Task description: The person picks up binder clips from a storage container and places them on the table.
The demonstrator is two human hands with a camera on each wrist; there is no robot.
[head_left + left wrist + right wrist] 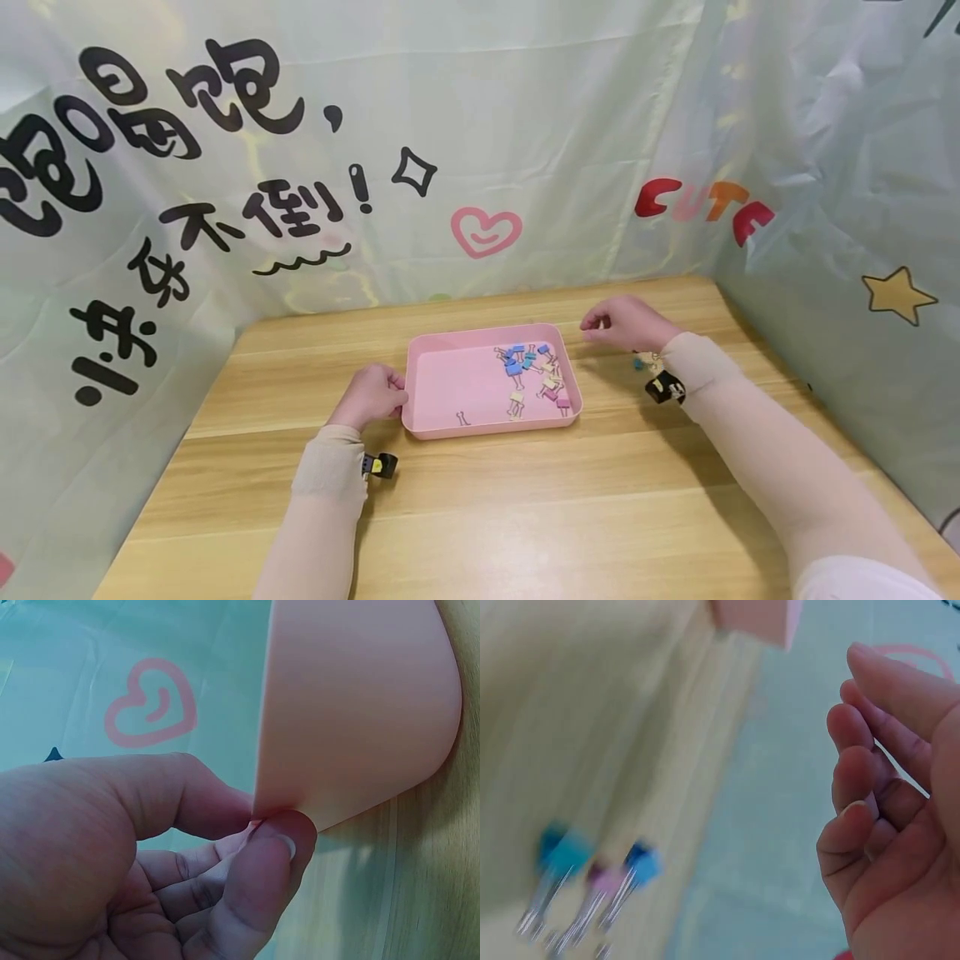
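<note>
A shallow pink tray (453, 379) lies on the table with small binder clips in it. Blue clips (513, 367), yellow clips (517, 399) and pink clips (563, 403) cluster in its right half. My left hand (372, 394) pinches the tray's left edge between thumb and fingers; the left wrist view shows the pink wall (360, 697) between the fingertips. Past the tray's right side hovers my right hand (628, 325), fingers loosely curled around nothing. Below that hand, the right wrist view has a teal clip (570, 855), a pink clip (606, 879) and a blue clip (643, 862) on the table, blurred.
The wooden table (480, 517) ends at a pale printed curtain (570, 150) along the back and sides. A small black wrist camera (665, 387) sits under the right forearm, another black camera (385, 465) beside the left.
</note>
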